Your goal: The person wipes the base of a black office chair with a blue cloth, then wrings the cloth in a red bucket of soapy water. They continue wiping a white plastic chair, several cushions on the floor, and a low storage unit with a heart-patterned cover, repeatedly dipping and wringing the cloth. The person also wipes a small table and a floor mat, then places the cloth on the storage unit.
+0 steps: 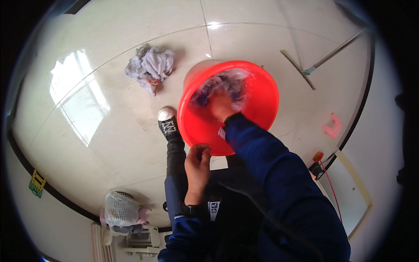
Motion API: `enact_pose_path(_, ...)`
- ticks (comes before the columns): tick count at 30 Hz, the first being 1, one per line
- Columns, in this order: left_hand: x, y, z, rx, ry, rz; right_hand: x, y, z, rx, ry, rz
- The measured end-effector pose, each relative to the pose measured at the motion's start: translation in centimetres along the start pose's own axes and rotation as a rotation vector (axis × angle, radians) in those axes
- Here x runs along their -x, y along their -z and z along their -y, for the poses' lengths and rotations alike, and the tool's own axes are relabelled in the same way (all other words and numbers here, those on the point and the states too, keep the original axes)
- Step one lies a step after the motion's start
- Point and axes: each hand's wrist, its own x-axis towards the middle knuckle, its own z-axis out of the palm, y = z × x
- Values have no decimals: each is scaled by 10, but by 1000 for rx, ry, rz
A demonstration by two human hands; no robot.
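A red plastic basin (266, 98) is tilted, its mouth facing me. My left hand (198, 163) curls its fingers over the near rim and holds it. Deep inside the basin is my right hand (222, 101), blurred, its fingers sunk in a dark purplish-blue wet cloth (203, 95) with whitish suds. Whether those fingers grip the cloth or only press on it is hidden. A small white label bearing print (221, 133) shows on the basin beside my right wrist. Dark blue sleeves cover both my arms.
A crumpled grey cloth (152, 65) lies on the tiled floor (131, 131), left of the basin. A long-handled floor squeegee (307, 71) is at right, near a pink plastic piece (332, 126). My sneaker (167, 121) stands beside the basin. A plastic-covered basket (121, 208) sits lower left.
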Motion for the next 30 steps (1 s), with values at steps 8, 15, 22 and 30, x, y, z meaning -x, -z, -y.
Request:
enact_pose_path(8,-5,4,0,-37,1,28,12,35,25,-263,-205,648)
enact_pose_path(15,-4,4,-1,-60,-7,46,16,84,7,-592,-290,180)
enact_pose_path(22,-5,4,0,-3,-33,17,34,82,26,-644,-91,134)
enact_pose_path(30,-10,6,6,-5,-53,60,26,78,37,-471,110,318)
